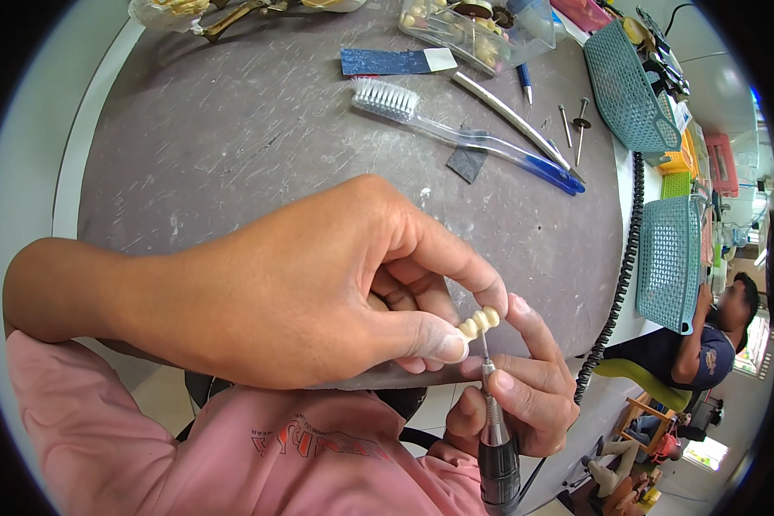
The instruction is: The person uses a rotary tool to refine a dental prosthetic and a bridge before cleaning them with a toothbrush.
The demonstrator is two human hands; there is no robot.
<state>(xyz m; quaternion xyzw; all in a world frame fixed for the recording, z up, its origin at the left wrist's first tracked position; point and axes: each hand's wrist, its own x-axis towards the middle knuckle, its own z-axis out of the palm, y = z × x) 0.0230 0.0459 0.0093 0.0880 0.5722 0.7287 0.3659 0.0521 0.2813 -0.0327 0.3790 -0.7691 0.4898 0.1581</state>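
Pinching a cream row of teeth [480, 322] over the near edge of the tabletop [232, 163], the left hand [292, 301] sits close beside the right hand [533, 391], which clasps a black-and-silver handpiece [499, 469] (a toothbrush [387, 100] lies beyond).

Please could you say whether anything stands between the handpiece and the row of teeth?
Nothing visible does: the left hand holds the row of teeth by its ends, and the handpiece in the right hand points at it; whether they touch is unclear.
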